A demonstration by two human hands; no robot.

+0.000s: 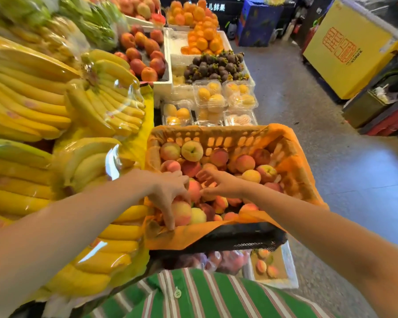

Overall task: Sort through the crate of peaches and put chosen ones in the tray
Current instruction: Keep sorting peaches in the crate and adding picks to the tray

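over the orange-lined crate (292,161), both bare hands are reaching down among the peaches. the left hand (168,191) is curling its fingers around a pale pink peach (181,212) near the crate's near edge, gripping it but not lifting it clear. the right hand (221,183) is hovering spread, fingers apart, just above the fruit and holding nothing. the white tray (291,269) is sitting below the crate, to the right, and is showing only a few peaches, though part of it is hidden. judging by the still heaped crate, the sorting is looking barely begun, with most picking left.
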